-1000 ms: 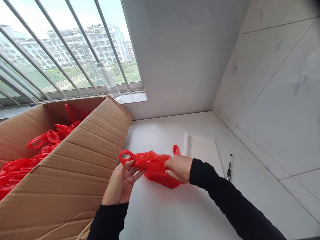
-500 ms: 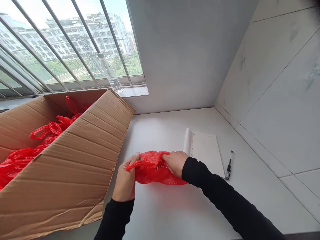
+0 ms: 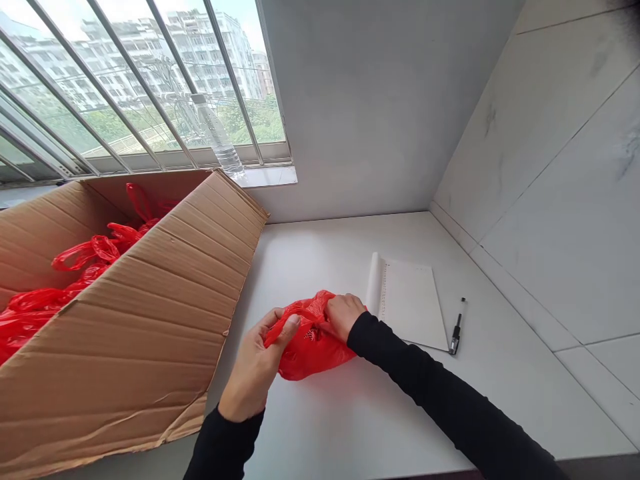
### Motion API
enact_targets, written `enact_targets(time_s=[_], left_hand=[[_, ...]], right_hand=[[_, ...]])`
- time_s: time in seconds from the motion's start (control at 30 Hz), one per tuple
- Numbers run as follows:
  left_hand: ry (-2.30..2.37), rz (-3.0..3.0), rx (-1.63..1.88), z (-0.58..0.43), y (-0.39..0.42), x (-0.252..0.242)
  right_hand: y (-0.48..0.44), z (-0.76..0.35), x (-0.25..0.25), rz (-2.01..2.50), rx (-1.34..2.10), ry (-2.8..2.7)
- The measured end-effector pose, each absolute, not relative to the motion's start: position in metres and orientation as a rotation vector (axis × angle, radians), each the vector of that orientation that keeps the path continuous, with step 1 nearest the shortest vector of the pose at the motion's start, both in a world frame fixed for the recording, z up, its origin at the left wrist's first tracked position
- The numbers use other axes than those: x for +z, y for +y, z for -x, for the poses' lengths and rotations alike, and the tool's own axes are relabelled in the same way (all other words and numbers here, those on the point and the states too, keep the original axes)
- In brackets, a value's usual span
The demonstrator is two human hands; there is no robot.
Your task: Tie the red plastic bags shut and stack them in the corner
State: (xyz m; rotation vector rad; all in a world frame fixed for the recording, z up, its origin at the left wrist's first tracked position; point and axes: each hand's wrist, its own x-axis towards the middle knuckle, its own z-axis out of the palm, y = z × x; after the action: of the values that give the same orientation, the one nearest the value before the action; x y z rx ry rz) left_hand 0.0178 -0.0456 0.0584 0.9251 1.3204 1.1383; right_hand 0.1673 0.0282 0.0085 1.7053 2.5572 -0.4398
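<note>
A red plastic bag [image 3: 310, 343], bunched into a small bundle, lies on the white counter [image 3: 350, 413] just in front of me. My left hand [image 3: 257, 367] pinches one of its handle loops between thumb and fingers at the bundle's left side. My right hand [image 3: 343, 315] is closed on the top of the bundle, fingers curled into the plastic. Both arms wear black sleeves.
A large open cardboard box [image 3: 150, 320] holding several red plastic bags [image 3: 75, 267] stands at the left. A white spiral notebook [image 3: 410, 303] and a black pen [image 3: 456, 330] lie to the right. A clear bottle [image 3: 215, 143] stands on the barred window's sill. Tiled wall at right.
The bag has been gathered from a stretched-out shape into a tighter bundle. Both hands moved closer together, and the left hand went from open under the bag to pinching its handle.
</note>
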Motion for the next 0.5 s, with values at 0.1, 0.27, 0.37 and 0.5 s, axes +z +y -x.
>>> enact_targets(time_s=[0.1, 0.27, 0.37, 0.5], left_hand=[[1.253, -0.814, 1.234, -0.013, -0.045, 0.058], [1.163, -0.663, 1.373, -0.005, -0.044, 0.059], [1.137, -0.620, 1.384, -0.003, -0.044, 0.058], [1.142, -0.595, 1.382, -0.003, -0.045, 0.057]], right_hand=[[0.031, -0.170, 0.013, -1.789, -0.383, 2.565], [0.027, -0.174, 0.022, -1.830, -0.323, 2.627], [0.022, -0.173, 0.019, -1.550, -0.361, 2.777], [0.021, -0.170, 0.006, -1.196, -0.489, 2.825]])
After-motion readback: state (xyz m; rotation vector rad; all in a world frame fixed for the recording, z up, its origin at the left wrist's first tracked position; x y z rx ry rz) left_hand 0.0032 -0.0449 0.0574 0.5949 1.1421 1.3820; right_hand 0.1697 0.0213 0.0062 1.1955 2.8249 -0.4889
